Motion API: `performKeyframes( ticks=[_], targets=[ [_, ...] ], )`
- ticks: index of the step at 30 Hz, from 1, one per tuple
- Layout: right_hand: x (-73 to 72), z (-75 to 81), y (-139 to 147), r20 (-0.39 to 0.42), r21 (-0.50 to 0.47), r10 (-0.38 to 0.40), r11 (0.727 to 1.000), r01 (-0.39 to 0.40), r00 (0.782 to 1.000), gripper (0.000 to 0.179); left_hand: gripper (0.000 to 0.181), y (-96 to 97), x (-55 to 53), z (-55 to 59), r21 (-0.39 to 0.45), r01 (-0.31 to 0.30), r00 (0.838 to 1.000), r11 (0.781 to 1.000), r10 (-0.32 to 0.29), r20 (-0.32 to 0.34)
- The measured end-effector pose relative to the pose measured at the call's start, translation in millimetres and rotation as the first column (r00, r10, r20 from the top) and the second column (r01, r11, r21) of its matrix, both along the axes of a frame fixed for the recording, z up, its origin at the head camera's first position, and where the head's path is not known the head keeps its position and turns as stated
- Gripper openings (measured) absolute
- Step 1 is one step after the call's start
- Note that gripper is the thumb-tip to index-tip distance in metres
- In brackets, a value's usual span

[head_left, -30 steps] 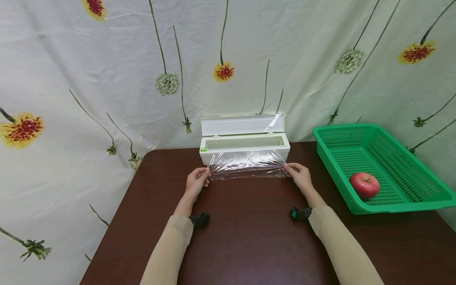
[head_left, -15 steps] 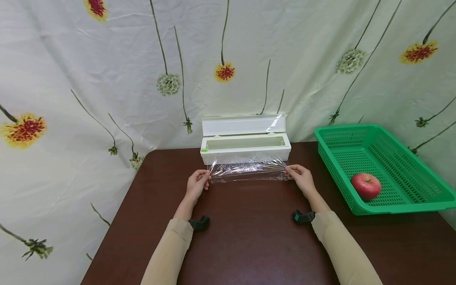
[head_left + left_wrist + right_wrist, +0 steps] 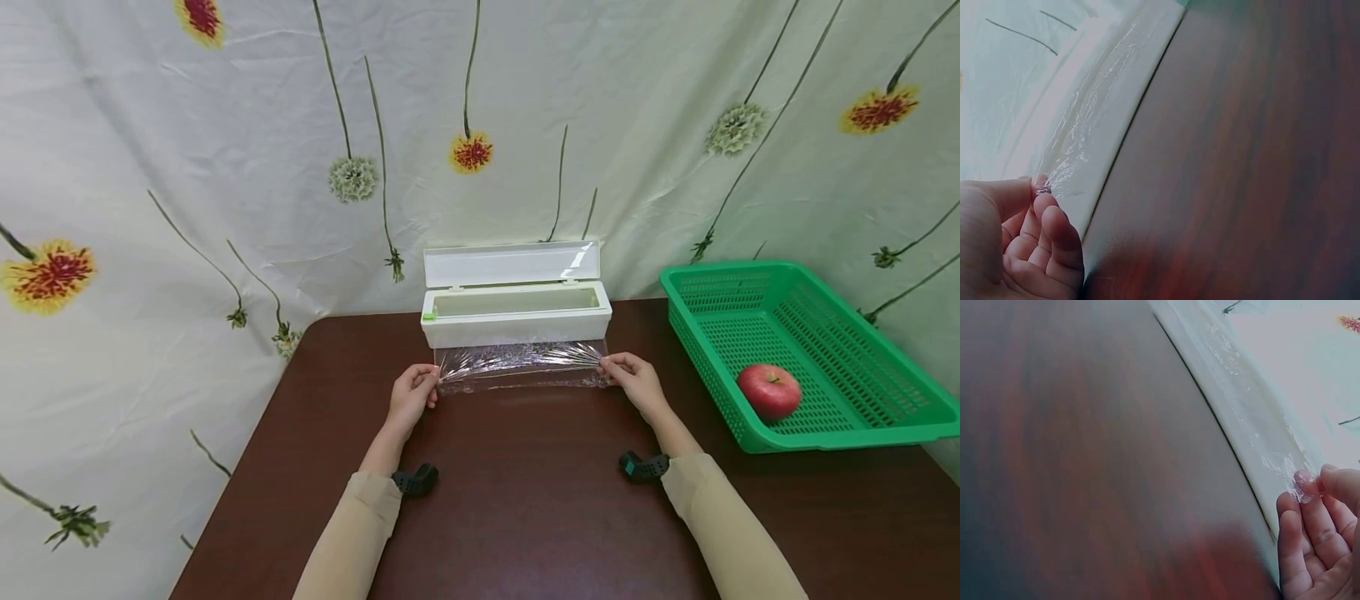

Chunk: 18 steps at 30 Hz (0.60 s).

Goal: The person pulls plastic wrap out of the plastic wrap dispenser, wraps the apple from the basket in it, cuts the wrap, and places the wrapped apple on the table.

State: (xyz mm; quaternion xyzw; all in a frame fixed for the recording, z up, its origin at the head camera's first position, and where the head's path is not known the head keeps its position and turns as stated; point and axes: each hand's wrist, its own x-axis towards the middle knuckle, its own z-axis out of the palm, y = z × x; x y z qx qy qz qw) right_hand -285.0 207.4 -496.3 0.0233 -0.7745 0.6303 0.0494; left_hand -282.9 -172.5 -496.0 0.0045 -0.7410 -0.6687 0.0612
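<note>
A sheet of clear plastic wrap (image 3: 521,360) stretches in front of a long white dispenser box (image 3: 517,327), whose lid (image 3: 512,263) stands raised at the back. My left hand (image 3: 411,397) pinches the sheet's left corner between thumb and fingers. At the opposite corner my right hand (image 3: 636,385) pinches it likewise. Creases fan out from both grips, and the front edge of the wrap hangs loose between them. In the left wrist view the wrap (image 3: 1075,140) runs off from the thumb tip, and the right wrist view shows the wrap (image 3: 1285,465) bunched at the fingertips.
To the right a green plastic basket (image 3: 821,440) holds one red apple (image 3: 769,392). Everything stands on a dark brown table (image 3: 517,492). Behind it hangs a flowered white cloth (image 3: 285,150). A small green tab (image 3: 428,316) marks the box's left front corner.
Both hands have drawn the plastic wrap slightly down and toward me, away from the box. The box's white front is now more exposed. Basket and apple stay put.
</note>
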Motion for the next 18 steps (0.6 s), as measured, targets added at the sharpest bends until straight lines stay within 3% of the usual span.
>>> performKeyframes(
  ticks=[11, 18],
  targets=[
    [13.9, 7.3, -2, 0.02, 0.012, 0.044, 0.999, -0.044, 0.999, 0.032, 0.023, -2.9, 9.7, 3.7, 0.001, 0.025, 1.0, 1.0, -0.025, 0.014],
    [15.5, 1.2, 1, 0.024, 0.009, 0.036, 0.999, -0.036, 0.999, 0.033, 0.021, -2.2, 13.7, -1.3, -0.015, 0.015, 1.0, 1.0, -0.016, -0.006]
  ],
)
